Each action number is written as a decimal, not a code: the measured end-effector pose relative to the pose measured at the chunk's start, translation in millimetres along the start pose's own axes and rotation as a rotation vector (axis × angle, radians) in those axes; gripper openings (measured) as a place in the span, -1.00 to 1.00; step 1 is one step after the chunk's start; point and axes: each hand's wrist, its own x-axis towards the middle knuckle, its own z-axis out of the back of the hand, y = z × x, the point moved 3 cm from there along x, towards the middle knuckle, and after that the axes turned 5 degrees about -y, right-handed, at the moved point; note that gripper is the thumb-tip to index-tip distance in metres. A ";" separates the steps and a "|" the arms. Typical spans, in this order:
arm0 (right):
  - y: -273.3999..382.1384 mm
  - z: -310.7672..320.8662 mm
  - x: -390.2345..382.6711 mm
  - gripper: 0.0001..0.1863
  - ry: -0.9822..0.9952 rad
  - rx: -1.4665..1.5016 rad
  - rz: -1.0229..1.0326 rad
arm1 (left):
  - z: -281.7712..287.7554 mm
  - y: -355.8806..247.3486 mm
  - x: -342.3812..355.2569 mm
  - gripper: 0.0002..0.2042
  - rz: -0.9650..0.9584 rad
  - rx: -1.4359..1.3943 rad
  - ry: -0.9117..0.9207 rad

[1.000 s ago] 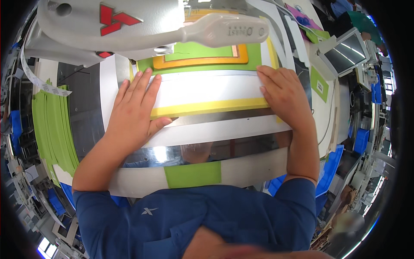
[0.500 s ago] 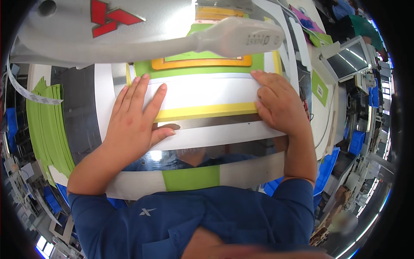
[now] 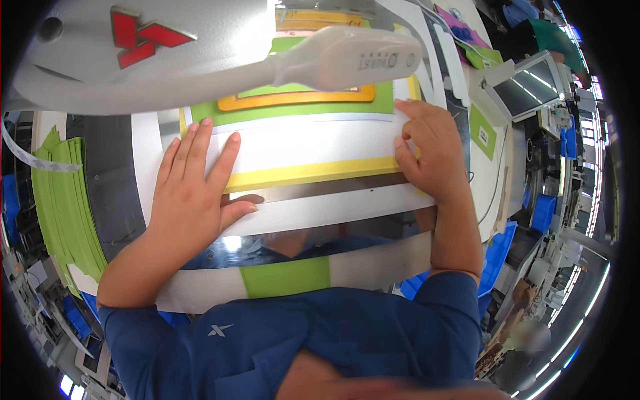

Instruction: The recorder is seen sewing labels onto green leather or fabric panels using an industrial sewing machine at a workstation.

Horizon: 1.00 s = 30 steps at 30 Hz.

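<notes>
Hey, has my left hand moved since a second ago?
Yes: the left hand has moved slightly toward you, its thumb now nearer the green patch.

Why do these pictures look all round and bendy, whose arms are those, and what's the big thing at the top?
All the pictures come from a wide fisheye camera on a person's head, looking down, so straight edges bend. There's no robot: those are the person's own bare arms.

The left hand lies flat, fingers spread, at the left end of a white sheet with a yellow strip along its near edge. The right hand is at the other end, fingers partly curled; I can't tell whether it pinches anything.

Just beyond lies a green sheet with an orange frame on it. The big pale machine has a long handle. Far left is a stack of green pieces.
</notes>
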 end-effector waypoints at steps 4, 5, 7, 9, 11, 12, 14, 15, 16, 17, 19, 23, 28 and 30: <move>4.2 -3.6 0.2 -0.88 0.056 -0.006 0.022 | -1.2 1.0 0.1 -0.06 -0.013 -0.036 0.011; 4.4 -3.5 0.5 -0.89 0.077 0.008 0.022 | -0.4 1.7 0.5 -0.07 -0.019 -0.023 0.000; 4.4 -3.6 0.2 -0.89 0.099 0.022 0.022 | -0.3 2.1 1.4 -0.07 -0.025 -0.009 -0.012; 5.7 -4.8 0.5 -0.88 0.100 0.051 0.021 | 0.7 3.0 1.9 -0.08 -0.025 -0.010 -0.044; 5.2 -4.2 0.6 -0.88 0.096 0.057 0.004 | 1.6 3.2 1.0 -0.06 -0.012 -0.025 -0.033; 4.4 -5.2 1.5 -0.87 0.093 0.065 -0.009 | 1.7 3.2 -1.3 -0.04 0.007 -0.040 -0.023; 3.7 -5.2 2.5 -0.86 0.091 0.068 0.001 | 1.1 1.8 -1.4 -0.04 0.015 -0.047 -0.028; 3.0 -5.9 2.7 -0.86 0.089 0.063 -0.002 | 0.8 1.5 -1.2 -0.04 0.008 -0.059 -0.033; 2.9 -6.1 1.7 -0.85 0.122 0.041 0.004 | -0.8 1.9 -0.9 -0.08 -0.008 -0.064 -0.064; 2.1 -4.4 -0.9 -0.85 0.129 0.010 0.013 | -1.3 1.9 1.4 -0.08 0.022 -0.039 -0.053; 3.0 -0.9 -5.2 -0.85 0.132 -0.012 0.030 | -3.2 -0.4 7.9 -0.12 -0.053 -0.141 -0.084; 6.9 -6.7 -0.5 -0.86 0.160 0.064 0.031 | -6.0 1.3 4.3 -0.15 -0.059 -0.171 -0.122; 9.3 -9.9 -0.3 -0.85 0.187 0.091 0.023 | -3.8 2.6 2.5 -0.17 -0.064 -0.148 -0.141; 11.9 -9.5 1.3 -0.85 0.188 0.090 0.028 | -4.2 2.5 1.2 -0.17 -0.057 -0.135 -0.149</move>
